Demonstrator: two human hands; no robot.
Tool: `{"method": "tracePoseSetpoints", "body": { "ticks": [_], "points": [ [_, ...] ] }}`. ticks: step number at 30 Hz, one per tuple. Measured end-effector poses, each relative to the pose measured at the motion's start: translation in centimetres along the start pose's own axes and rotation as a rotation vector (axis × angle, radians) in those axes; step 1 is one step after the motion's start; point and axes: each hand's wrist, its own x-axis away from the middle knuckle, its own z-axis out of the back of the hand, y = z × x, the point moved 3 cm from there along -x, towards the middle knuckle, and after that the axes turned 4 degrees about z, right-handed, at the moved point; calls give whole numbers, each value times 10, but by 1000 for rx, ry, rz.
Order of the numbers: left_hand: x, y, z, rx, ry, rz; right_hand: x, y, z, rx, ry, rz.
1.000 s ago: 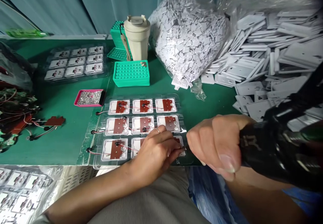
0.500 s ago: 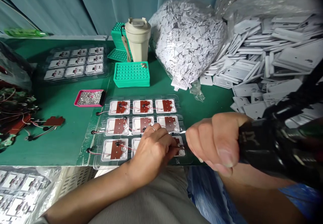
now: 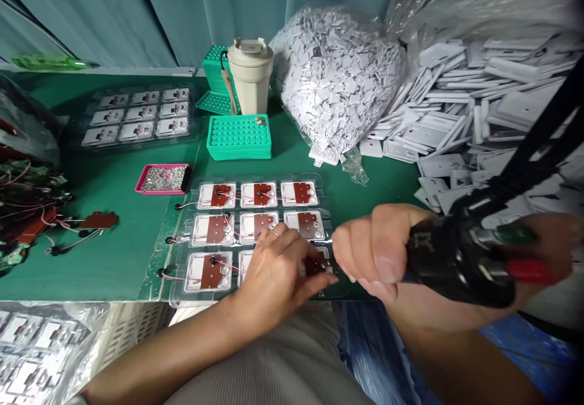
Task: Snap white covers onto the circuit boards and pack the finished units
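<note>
My right hand (image 3: pixel 374 250) is closed around a black electric screwdriver (image 3: pixel 438 259), held sideways with its thick end towards me and its front pointing left. The hand hides most of its tip, near the lower right corner of a clear plastic tray (image 3: pixel 177 295). My left hand (image 3: pixel 278 268) lies over the tray's bottom row, thumb spread away from the fingers beside a brown circuit board (image 3: pixel 316 264) in a white housing. In the tray, white housings hold brown circuit boards (image 3: pixel 219 228) with thin wires. Small black round parts (image 3: pixel 170 240) hang on wires at its left edge.
Beyond the tray stand a pink dish of tiny metal parts (image 3: pixel 163 179), a green block (image 3: pixel 239 138) and a beige cup (image 3: pixel 250 79). A bag of white pieces (image 3: pixel 337 76) and piled white covers (image 3: pixel 438 131) fill the right. Wired boards (image 3: pixel 27 210) lie left.
The rear of the screwdriver has swung, so its red and green parts now show. My left thumb has spread out to the right, away from the fingers.
</note>
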Motion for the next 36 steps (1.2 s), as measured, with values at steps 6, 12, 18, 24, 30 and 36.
{"method": "tracePoseSetpoints", "body": {
  "ticks": [6, 12, 18, 24, 30, 36],
  "points": [
    [15, 4, 3, -103, -191, -169, -16, -4, 0, 147, -21, 114],
    [20, 1, -5, -172, -207, -198, -18, 6, -4, 130, -81, 86],
    [24, -6, 11, -119, -242, -209, -32, 0, -10, 123, -352, 14],
    [28, -32, 49, -144, -163, -66, -77, -2, -1, 302, -167, 235],
    [37, -32, 43, -332, -173, -156, -114, 11, 5, 972, -28, 328],
    [36, -34, 41, -279, -84, -292, -77, -7, 44, 1780, -12, 126]
  ]
}}
